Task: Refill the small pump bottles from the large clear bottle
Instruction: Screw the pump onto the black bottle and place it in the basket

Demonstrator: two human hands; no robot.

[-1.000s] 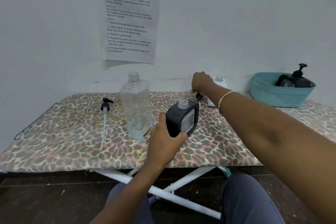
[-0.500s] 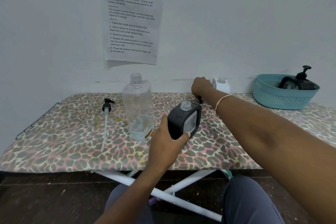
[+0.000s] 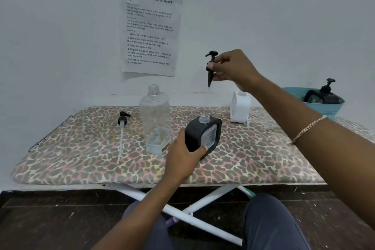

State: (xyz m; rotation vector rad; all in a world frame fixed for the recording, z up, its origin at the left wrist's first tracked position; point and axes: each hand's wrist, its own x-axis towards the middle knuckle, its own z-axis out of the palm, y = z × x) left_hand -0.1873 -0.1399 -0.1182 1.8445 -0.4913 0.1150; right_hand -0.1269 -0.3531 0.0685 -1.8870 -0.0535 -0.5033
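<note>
My left hand (image 3: 183,154) grips a small black pump bottle (image 3: 204,135) with an open neck, standing on the leopard-print board (image 3: 81,160). My right hand (image 3: 231,68) pinches a black pump head (image 3: 211,66) and holds it upright in the air, above and behind that bottle. The large clear bottle (image 3: 155,119), uncapped, stands just left of the black one with a little liquid at its bottom. A small white bottle (image 3: 240,108) with no pump stands at the back right.
A second pump head with a long white tube (image 3: 121,132) lies on the board's left part. A teal basket (image 3: 324,105) at the far right holds a dark pump bottle (image 3: 324,94). A printed sheet (image 3: 150,26) hangs on the wall behind.
My right hand has lifted the black pump head from the board's back up into the air. My left hand kept its grip on the black bottle.
</note>
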